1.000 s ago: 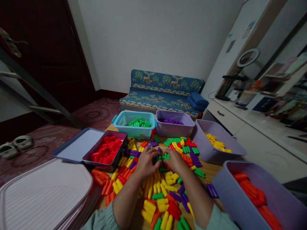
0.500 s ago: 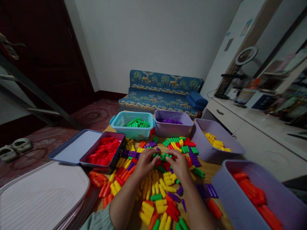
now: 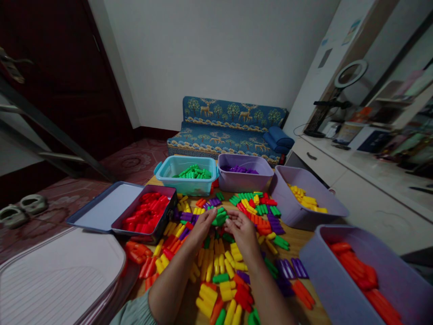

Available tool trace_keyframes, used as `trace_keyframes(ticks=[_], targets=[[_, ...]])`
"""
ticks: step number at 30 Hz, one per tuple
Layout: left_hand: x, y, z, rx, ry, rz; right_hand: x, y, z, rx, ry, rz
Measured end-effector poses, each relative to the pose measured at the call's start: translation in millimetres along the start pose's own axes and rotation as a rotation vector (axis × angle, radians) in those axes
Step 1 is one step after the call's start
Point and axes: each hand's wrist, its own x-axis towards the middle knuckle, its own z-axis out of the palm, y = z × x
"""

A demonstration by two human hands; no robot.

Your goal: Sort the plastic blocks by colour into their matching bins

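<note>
My left hand (image 3: 201,225) and my right hand (image 3: 241,227) are cupped together, holding a bunch of green plastic pegs (image 3: 220,217) between them just above the table. Under and around them lies a spread of loose pegs (image 3: 226,275) in red, yellow, green, purple and orange. Straight beyond the hands stands a teal bin (image 3: 185,175) with green pegs in it. A purple bin (image 3: 244,174) beside it holds purple pegs.
A tin box (image 3: 147,213) with red pegs and an open lid sits at the left. Lilac bins hold yellow pegs (image 3: 306,197) and orange pegs (image 3: 361,277) at the right. A pinkish lid (image 3: 57,275) lies front left. A blue sofa (image 3: 230,131) stands behind.
Both hands have gathered green pegs from the pile and lifted them slightly, moving forward towards the far bins. The fingers went from pressing down on the pile to cupping the bunch.
</note>
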Motion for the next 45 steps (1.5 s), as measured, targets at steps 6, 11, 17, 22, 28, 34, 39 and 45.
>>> trace_keyframes(ticks=[6,11,17,22,28,34,39,45], targets=[[4.1,-4.8,-4.5,-0.006,0.047,0.055,-4.0,1.8,1.9,-0.002,-0.148,-0.005],[9.4,-10.6,-8.8,0.036,0.100,0.097,-5.9,5.9,6.8,0.099,-0.214,0.031],[13.6,-17.6,-11.6,0.053,0.100,0.141,-5.5,8.2,7.0,0.093,-0.216,0.048],[14.1,-18.8,-10.5,0.015,0.120,0.156,-6.3,4.5,7.0,0.098,-0.216,0.049],[11.8,-14.8,-7.0,0.009,0.174,0.154,-8.0,-8.8,11.8,0.092,-0.205,0.039],[26.0,24.7,-13.0,-0.054,0.222,0.171,18.5,-51.1,32.9,0.019,-0.213,0.022],[64.5,107.6,-31.9,-0.128,0.198,0.129,74.6,-98.4,69.6,0.136,-0.275,0.026],[73.7,146.7,-47.6,0.089,0.246,0.088,90.0,-105.3,72.2,0.079,-0.190,0.001]])
